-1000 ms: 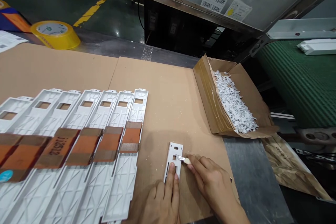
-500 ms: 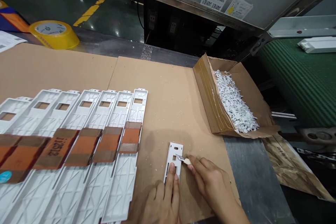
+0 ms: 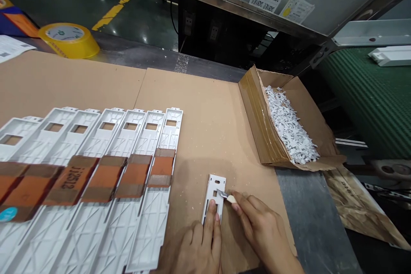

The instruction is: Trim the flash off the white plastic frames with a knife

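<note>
A small white slotted plastic plate (image 3: pixel 218 183) lies on the cardboard in front of me. My left hand (image 3: pixel 203 239) rests on its near part, with two fingers stretched out along it and pressing it down. Between the thumb and fingers of my right hand (image 3: pixel 261 222) is a craft knife (image 3: pixel 230 198) with a pale handle. Its blade points left and touches the plate beside the square hole, or hovers just over it; I cannot tell which. The lower end of the plate is hidden under my left fingers.
Several long white ribbed plastic panels (image 3: pixel 150 227) with orange-brown bands (image 3: pixel 133 175) lie at the left. An open cardboard box (image 3: pixel 257 124) of small white pieces (image 3: pixel 289 124) stands at the right, near a green conveyor belt (image 3: pixel 362 90). A yellow tape roll (image 3: pixel 80 47) sits at the back left.
The whole view has shifted slightly, so things sit a little further right. Both hands and the knife keep almost the same place on the plate.
</note>
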